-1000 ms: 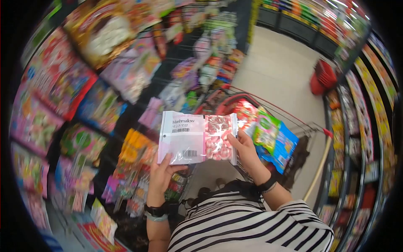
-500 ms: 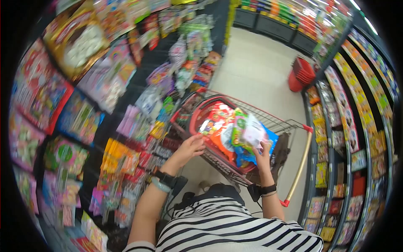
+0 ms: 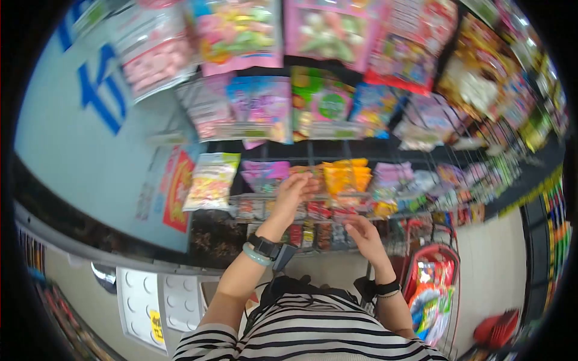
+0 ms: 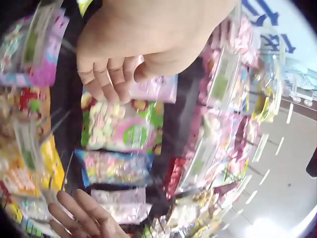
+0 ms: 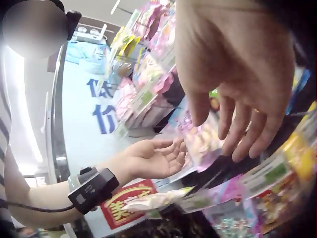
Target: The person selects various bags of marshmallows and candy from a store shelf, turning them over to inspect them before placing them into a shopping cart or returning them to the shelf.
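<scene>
In the head view the left hand (image 3: 295,195) is raised before the shelf with fingers loosely bent and nothing in it. To its right the right hand (image 3: 365,239) hangs lower, also holding nothing. Orange bags (image 3: 347,179) and a purple bag (image 3: 265,175) hang just beyond the hands. A yellow-topped candy bag (image 3: 213,180) is left of them. The left wrist view shows the left hand (image 4: 143,39) in front of a green and pink bag (image 4: 121,126). Fingers hang relaxed on the right hand (image 5: 235,74) in the right wrist view.
A shopping cart with a red basket (image 3: 453,262) of bagged goods stands at the right. Farther right on the floor is a red basket stack (image 3: 497,328). Upper rows hold pink marshmallow bags (image 3: 159,60) and others. White panels (image 3: 141,301) stand at the lower left.
The marshmallow bag held in both hands went into the cart basket, and the right hand let go. The view has turned left toward the shelf, with both hands now empty before it.
</scene>
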